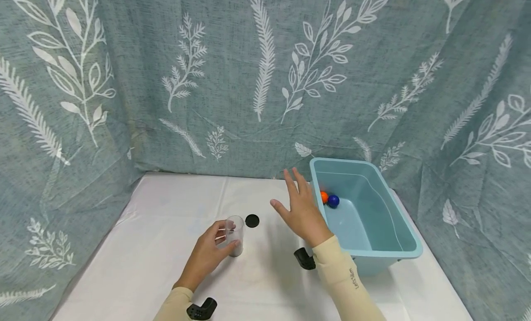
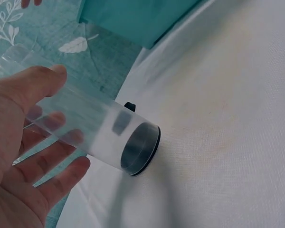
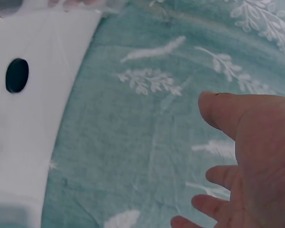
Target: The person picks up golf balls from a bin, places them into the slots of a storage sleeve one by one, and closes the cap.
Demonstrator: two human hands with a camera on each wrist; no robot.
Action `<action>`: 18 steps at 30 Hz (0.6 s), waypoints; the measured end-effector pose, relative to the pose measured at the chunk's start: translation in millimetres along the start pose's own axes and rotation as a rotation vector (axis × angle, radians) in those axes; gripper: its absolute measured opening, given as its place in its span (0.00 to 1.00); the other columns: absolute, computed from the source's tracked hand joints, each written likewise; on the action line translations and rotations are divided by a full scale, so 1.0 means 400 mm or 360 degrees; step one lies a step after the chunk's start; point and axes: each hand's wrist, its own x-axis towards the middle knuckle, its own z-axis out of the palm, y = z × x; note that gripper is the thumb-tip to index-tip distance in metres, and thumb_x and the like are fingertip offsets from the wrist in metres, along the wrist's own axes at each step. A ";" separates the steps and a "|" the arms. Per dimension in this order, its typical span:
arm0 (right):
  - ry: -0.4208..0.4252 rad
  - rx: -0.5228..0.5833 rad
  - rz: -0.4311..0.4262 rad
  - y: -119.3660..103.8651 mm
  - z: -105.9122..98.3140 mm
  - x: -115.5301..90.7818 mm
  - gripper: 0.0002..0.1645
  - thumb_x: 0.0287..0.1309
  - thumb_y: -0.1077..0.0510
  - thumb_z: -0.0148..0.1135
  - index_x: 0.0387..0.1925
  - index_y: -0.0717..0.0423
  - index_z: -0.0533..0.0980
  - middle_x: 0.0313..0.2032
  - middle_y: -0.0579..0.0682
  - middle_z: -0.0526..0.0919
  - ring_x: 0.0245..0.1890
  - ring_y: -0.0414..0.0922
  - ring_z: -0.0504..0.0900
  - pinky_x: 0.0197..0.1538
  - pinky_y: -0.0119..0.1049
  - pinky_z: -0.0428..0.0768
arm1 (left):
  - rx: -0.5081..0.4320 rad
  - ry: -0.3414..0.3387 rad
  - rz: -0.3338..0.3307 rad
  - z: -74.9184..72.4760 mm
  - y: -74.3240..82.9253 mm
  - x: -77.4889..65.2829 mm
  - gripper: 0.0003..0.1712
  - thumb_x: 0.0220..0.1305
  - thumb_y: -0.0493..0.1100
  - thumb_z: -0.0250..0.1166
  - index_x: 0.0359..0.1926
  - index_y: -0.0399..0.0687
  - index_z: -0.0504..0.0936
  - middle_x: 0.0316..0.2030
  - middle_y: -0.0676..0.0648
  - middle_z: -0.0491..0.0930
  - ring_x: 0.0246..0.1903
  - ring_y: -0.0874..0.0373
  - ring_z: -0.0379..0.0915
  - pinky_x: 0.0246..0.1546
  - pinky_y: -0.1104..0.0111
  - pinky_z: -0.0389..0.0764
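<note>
My left hand [image 1: 209, 252] holds a clear plastic cylinder [image 1: 234, 235] upright, thumb on the near side and fingers round the back. In the left wrist view, the black base of the cylinder [image 2: 97, 126] is at or close to the white cloth, and I see nothing inside its clear wall. A round black lid [image 1: 252, 221] lies flat just beyond it. Raised beside the left rim of the blue bin, my right hand [image 1: 304, 212] has its fingers straight and spread and holds nothing.
The light blue bin [image 1: 401, 215] stands on the right of the white-covered table [image 1: 166, 210]. Inside, at its left wall, are an orange ball [image 1: 324, 197] and a dark blue ball [image 1: 333, 201]. A patterned green curtain [image 1: 232, 81] hangs behind and at the sides.
</note>
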 end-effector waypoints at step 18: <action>0.0018 0.0205 0.0112 0.235 -0.192 0.057 0.37 0.75 0.47 0.54 0.76 0.58 0.57 0.72 0.63 0.57 0.70 0.63 0.59 0.65 0.64 0.67 | -0.0040 0.0051 0.0004 0.007 -0.018 -0.002 0.26 0.59 0.39 0.75 0.58 0.48 0.77 0.55 0.51 0.81 0.57 0.53 0.78 0.55 0.67 0.81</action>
